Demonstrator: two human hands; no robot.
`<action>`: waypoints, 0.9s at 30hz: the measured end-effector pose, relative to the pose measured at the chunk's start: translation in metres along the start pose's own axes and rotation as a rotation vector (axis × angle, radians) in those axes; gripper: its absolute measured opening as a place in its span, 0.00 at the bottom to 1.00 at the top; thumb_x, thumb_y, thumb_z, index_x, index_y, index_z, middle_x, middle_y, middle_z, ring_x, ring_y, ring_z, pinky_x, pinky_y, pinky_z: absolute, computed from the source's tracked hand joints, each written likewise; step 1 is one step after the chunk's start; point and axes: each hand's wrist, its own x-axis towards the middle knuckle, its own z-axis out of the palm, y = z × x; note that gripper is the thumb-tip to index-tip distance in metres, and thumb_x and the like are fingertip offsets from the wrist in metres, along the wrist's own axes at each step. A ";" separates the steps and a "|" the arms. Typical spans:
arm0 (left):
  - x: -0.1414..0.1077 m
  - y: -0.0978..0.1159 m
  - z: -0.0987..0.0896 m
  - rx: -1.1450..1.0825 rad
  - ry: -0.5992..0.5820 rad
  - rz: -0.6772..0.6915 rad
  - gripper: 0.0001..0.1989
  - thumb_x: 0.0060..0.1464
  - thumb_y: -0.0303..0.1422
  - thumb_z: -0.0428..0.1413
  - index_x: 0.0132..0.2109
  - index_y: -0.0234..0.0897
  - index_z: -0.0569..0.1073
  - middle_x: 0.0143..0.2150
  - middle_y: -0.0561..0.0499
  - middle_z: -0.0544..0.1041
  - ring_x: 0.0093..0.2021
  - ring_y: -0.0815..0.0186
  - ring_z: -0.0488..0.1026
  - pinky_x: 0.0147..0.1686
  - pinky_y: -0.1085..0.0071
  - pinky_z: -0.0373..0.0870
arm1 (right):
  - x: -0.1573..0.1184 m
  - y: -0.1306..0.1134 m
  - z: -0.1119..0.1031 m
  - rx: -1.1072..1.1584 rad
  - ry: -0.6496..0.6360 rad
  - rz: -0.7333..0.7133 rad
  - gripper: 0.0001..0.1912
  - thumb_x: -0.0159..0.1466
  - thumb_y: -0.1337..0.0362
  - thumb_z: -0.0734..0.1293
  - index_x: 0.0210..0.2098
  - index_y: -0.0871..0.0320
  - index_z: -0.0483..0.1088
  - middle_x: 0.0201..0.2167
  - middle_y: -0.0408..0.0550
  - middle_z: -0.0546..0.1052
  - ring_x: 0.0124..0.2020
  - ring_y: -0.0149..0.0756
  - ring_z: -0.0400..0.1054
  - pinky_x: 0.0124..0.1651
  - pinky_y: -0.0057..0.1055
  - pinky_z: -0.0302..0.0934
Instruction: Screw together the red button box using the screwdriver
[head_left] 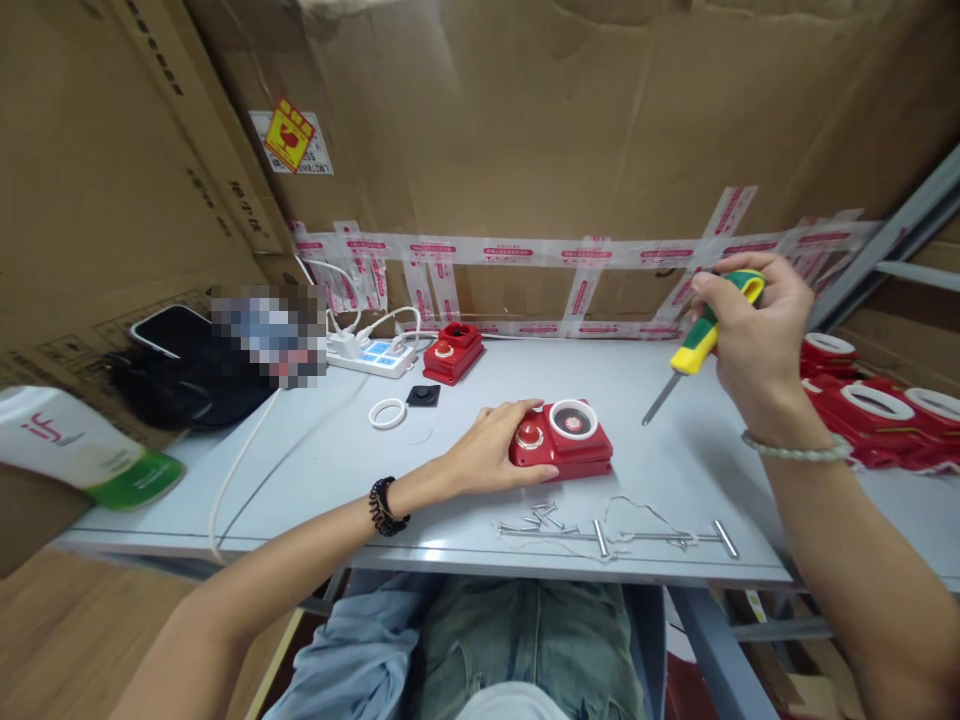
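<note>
Screws (541, 518) lie loose at the worktop (300, 470) edge, six o'clock of the red alarm housing (564, 442), pinned flat by the left hand (491, 450). Right hand (757, 335), at two o'clock, is clamped on a screwdriver (701, 340). Housing looks light, rigid plastic; best held by its sides.

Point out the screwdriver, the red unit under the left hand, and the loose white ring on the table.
screwdriver (697, 345): head view, on the yellow-green handle below the right hand.
red unit (574, 450): head view, on its red top face.
white ring (388, 413): head view, on the ring's band.
</note>
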 end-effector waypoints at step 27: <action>0.004 -0.051 -0.032 0.196 0.190 -0.231 0.35 0.52 0.49 0.58 0.61 0.33 0.63 0.58 0.36 0.72 0.57 0.46 0.70 0.56 0.48 0.65 | -0.025 0.049 0.048 -0.299 -0.835 0.231 0.20 0.57 0.48 0.69 0.42 0.57 0.74 0.18 0.38 0.67 0.15 0.24 0.55 0.16 0.24 0.51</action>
